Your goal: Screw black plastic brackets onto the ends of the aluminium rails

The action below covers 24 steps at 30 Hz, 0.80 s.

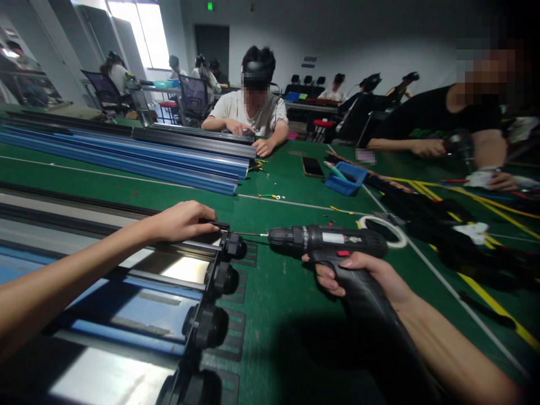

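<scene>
My right hand (375,271) is wrapped around the grip of a black cordless drill (327,239), held level with its nose to the left. A long thin driver bit (248,234) runs from its chuck to the end cap (226,230) of the farthest metal profile. Whether the tip sits in a screw is too small to tell. Over the end of that profile (169,247), my left hand (189,221) bends its fingers beside the cap. Several profiles lie side by side here, with black cable glands (221,278) and flat slotted brackets (236,337) at their ends.
Blue profiles (169,163) lie across the green table (274,315), before a person (253,107) facing me. A phone (312,166), a blue bin (346,179) and a tape roll (396,242) are at the right. Another person (442,121) works beyond black-yellow cables (455,219).
</scene>
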Each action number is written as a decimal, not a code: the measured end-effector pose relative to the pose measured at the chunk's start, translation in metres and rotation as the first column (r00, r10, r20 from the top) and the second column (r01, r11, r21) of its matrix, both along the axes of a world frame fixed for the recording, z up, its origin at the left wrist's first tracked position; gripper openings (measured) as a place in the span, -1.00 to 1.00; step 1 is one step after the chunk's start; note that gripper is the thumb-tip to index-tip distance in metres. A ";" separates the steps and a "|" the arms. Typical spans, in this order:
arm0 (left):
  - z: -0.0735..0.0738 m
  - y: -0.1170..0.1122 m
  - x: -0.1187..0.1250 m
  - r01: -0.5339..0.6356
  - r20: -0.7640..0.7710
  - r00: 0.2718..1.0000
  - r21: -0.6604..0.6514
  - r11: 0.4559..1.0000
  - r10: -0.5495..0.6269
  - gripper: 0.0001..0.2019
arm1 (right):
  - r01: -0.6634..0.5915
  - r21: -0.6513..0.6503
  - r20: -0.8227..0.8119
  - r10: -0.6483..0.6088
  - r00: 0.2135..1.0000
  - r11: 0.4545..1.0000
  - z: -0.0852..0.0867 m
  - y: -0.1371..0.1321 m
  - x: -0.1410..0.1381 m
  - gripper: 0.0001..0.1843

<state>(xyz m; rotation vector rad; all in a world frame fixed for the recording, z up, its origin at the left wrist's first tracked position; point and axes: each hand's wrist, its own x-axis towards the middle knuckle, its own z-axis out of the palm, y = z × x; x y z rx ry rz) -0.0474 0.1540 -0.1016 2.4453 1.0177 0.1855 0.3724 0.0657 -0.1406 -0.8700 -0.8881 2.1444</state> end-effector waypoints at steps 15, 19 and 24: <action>0.001 0.000 0.002 -0.006 -0.011 1.000 0.007 1.000 0.006 -0.63 | -0.008 0.001 -0.039 0.008 0.999 1.000 0.002 -0.002 -0.002 -0.53; 0.000 0.001 0.001 0.008 -0.016 1.000 0.014 1.000 -0.007 -0.63 | -0.009 0.002 -0.033 0.009 0.999 1.000 -0.002 -0.002 -0.001 -0.48; -0.002 0.002 0.000 0.010 -0.031 0.999 0.017 1.000 -0.009 -0.64 | -0.005 0.012 -0.035 0.005 0.999 1.000 -0.008 -0.004 -0.001 -0.48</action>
